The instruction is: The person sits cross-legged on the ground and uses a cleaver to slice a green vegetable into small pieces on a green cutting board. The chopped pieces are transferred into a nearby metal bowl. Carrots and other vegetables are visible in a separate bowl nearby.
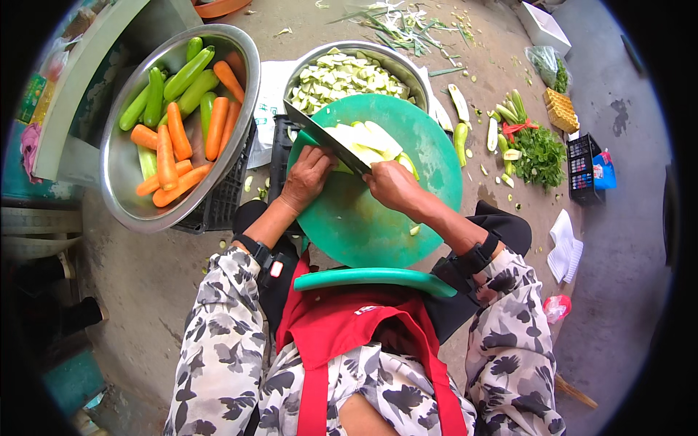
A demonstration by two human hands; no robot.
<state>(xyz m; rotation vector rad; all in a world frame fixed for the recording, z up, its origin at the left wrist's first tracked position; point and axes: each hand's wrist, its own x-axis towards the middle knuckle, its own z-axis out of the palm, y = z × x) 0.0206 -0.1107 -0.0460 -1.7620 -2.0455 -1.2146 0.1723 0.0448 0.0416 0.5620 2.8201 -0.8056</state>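
My right hand (393,184) grips the handle of a dark-bladed kitchen cleaver (327,139), whose blade slants up to the left over a round green cutting board (371,229). Cut pale-green zucchini pieces (376,137) lie on the board just beyond the blade. At the board's left edge, my left hand (310,173) has its fingers bent beside the blade; what lies under its fingertips is partly hidden. Behind the board, a metal bowl (422,90) holds many sliced zucchini pieces (346,76). One small piece (415,230) rests on the board's near right part.
At left, a large steel basin (251,71) of carrots (177,131) and zucchini (188,73) stands on a black crate (221,199). Leafy greens (540,155) and zucchini scraps lie on the floor at right. A second green board (376,279) stands against the red apron (349,321).
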